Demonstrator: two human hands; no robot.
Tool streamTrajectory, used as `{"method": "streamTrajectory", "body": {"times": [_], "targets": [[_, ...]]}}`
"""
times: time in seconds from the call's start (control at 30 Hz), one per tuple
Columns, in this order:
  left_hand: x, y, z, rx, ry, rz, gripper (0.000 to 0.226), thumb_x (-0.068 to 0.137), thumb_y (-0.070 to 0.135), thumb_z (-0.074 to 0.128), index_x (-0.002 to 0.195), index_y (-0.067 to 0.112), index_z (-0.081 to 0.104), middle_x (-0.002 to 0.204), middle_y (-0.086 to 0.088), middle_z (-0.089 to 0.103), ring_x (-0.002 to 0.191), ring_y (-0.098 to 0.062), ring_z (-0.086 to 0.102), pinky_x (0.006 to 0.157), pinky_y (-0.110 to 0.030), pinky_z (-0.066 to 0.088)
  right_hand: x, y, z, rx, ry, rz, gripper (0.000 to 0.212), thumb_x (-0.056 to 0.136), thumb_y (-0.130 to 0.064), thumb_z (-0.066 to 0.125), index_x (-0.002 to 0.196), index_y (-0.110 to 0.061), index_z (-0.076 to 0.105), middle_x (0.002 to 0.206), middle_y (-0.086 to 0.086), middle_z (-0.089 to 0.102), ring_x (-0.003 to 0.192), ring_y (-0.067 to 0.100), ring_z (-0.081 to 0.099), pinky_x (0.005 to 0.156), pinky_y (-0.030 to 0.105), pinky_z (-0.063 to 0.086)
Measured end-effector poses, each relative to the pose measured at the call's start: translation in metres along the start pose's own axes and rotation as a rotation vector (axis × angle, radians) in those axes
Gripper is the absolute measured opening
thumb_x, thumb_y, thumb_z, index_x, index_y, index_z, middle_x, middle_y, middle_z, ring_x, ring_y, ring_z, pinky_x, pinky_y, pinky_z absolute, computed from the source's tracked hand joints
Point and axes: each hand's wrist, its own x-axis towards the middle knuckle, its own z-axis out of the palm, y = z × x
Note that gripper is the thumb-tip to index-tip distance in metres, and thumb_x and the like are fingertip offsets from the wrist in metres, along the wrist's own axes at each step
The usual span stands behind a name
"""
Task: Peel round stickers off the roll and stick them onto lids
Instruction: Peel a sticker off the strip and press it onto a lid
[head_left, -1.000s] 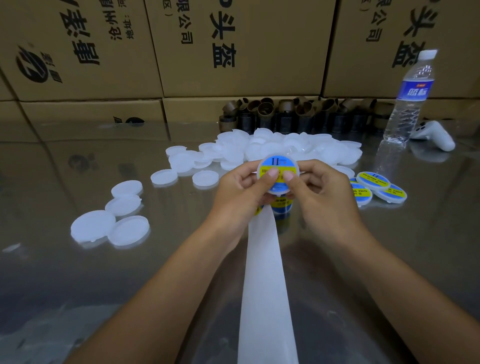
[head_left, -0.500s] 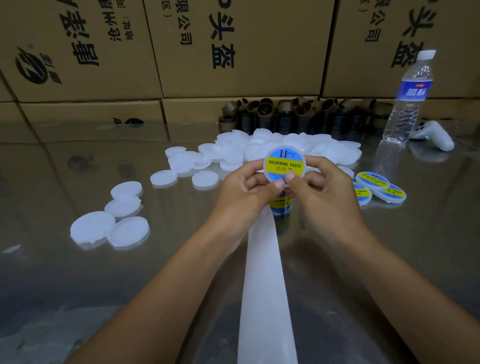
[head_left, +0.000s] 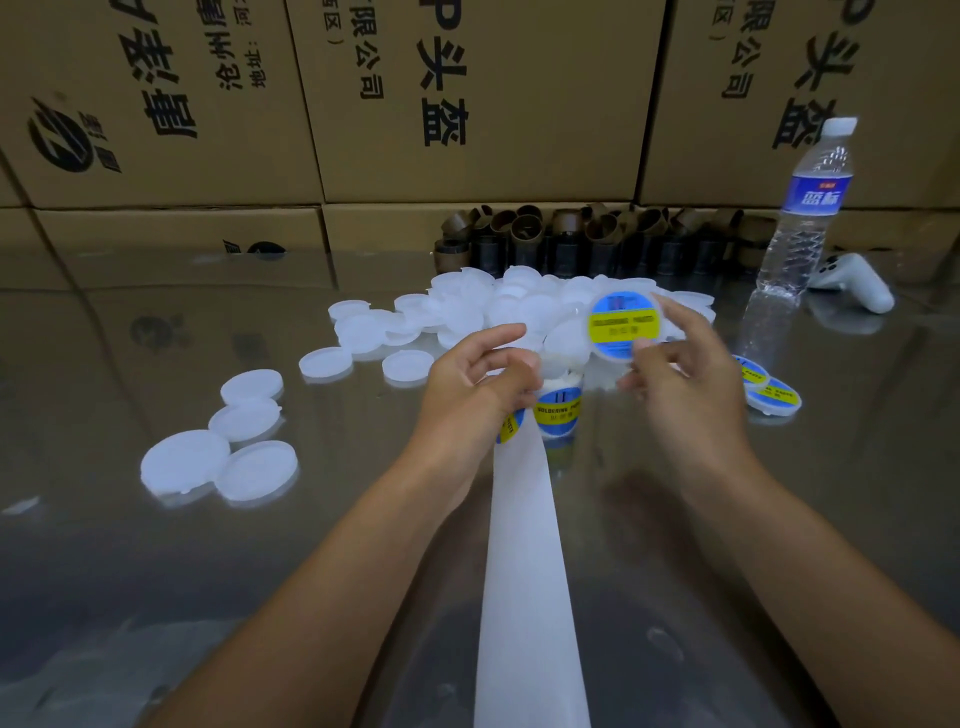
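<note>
At nine o'clock a few loose lids (head_left: 184, 462) lie on the table (head_left: 156, 571), and the main heap of blank lids (head_left: 467, 312) sits at twelve. The left hand (head_left: 478, 384), fingers curled, pinches the head of the backing strip (head_left: 530, 545), which runs from centre down to six o'clock. The next sticker (head_left: 558, 410) shows just beside its fingertips. At one o'clock the right hand (head_left: 680, 374) pinches the stickered lid (head_left: 623, 325) by its rim, label facing the camera. Finished lids (head_left: 774, 397) lie at three o'clock.

This lid looks done and on its way to the finished group. The next move would be to release it there, then take a blank lid and peel the next sticker.

Half a second ago both hands held this lid at centre. Now the left has dropped to the strip, and the lid has swung right.
</note>
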Motion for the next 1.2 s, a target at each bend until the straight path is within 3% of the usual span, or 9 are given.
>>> {"method": "streamTrajectory", "body": {"times": [0.13,0.23,0.43,0.57,0.7,0.8,0.9,1.0,1.2], "targets": [[0.004,0.0,-0.008,-0.052,0.08,-0.023,0.023,0.091,-0.001,0.055,0.096,0.02,0.064,0.084,0.0,0.065,0.063,-0.01,0.064,0.071,-0.023,0.056,0.024,0.017,-0.027,-0.075,0.387,0.106,0.037,0.099,-0.007,0.038,0.133,-0.015,0.049,0.113,0.006,0.059,0.101,0.02,0.056,0.084,0.022,0.042],[0.007,-0.001,-0.013,-0.049,0.12,-0.035,0.022,0.092,-0.001,0.055,0.096,0.018,0.063,0.084,-0.001,0.063,0.063,-0.009,0.065,0.071,-0.022,0.056,0.034,0.03,-0.043,-0.091,0.505,0.262,0.031,0.098,-0.003,0.036,0.124,0.003,0.052,0.106,0.014,0.057,0.085,0.022,0.055,0.062,0.006,0.039],[0.013,-0.005,-0.02,-0.012,0.208,-0.057,0.021,0.092,0.001,0.055,0.092,0.02,0.063,0.09,-0.003,0.064,0.072,-0.009,0.064,0.068,-0.021,0.053,0.037,0.042,-0.048,-0.145,0.483,0.358,0.024,0.092,-0.006,0.054,0.113,0.004,0.056,0.094,0.01,0.055,0.085,0.02,0.051,0.074,0.025,0.04],[0.016,-0.009,-0.026,0.059,0.289,-0.051,0.019,0.092,0.0,0.053,0.097,0.016,0.062,0.083,0.0,0.062,0.073,-0.011,0.062,0.069,-0.02,0.052,0.034,0.038,-0.045,-0.119,0.497,0.427,0.038,0.087,-0.015,0.06,0.123,-0.008,0.049,0.119,0.019,0.059,0.101,0.035,0.062,0.091,0.051,0.049],[0.024,-0.015,-0.036,0.328,0.43,0.004,0.021,0.092,0.0,0.051,0.109,0.009,0.062,0.084,0.002,0.058,0.071,-0.007,0.055,0.061,-0.008,0.044,0.031,0.03,-0.044,-0.099,0.514,0.368,0.036,0.088,-0.009,0.055,0.123,-0.008,0.049,0.119,0.017,0.057,0.092,0.029,0.059,0.083,0.037,0.047],[0.034,-0.019,-0.048,0.687,0.41,-0.018,0.031,0.09,0.003,0.054,0.12,0.004,0.057,0.113,-0.011,0.059,0.105,-0.024,0.056,0.089,-0.024,0.044,0.026,0.024,-0.038,-0.117,0.437,0.241,0.033,0.088,-0.002,0.051,0.121,-0.006,0.049,0.117,0.018,0.056,0.101,0.028,0.057,0.083,0.031,0.043],[0.041,-0.022,-0.06,1.124,0.247,-0.081,0.047,0.093,0.016,0.056,0.137,0.008,0.043,0.141,-0.012,0.043,0.132,-0.031,0.034,0.108,-0.036,0.029,0.018,0.018,-0.03,-0.158,0.338,0.131,0.031,0.088,-0.001,0.051,0.118,-0.01,0.05,0.109,0.01,0.056,0.091,0.019,0.056,0.08,0.029,0.042],[0.043,-0.024,-0.066,1.338,0.185,-0.091,0.05,0.096,0.025,0.05,0.143,0.013,0.038,0.147,-0.009,0.036,0.135,-0.032,0.026,0.109,-0.039,0.024,0.015,0.02,-0.027,-0.193,0.274,0.065,0.031,0.088,-0.002,0.054,0.117,-0.012,0.051,0.102,0.004,0.054,0.065,0.005,0.05,0.067,0.022,0.035],[0.05,-0.024,-0.066,1.401,0.222,0.006,0.027,0.092,0.018,0.052,0.115,0.012,0.065,0.123,-0.01,0.058,0.116,-0.033,0.049,0.098,-0.04,0.041,0.019,0.022,-0.027,-0.169,0.244,0.04,0.028,0.088,-0.002,0.052,0.112,-0.015,0.051,0.099,0.004,0.054,0.064,0.008,0.05,0.06,0.021,0.039]]}}
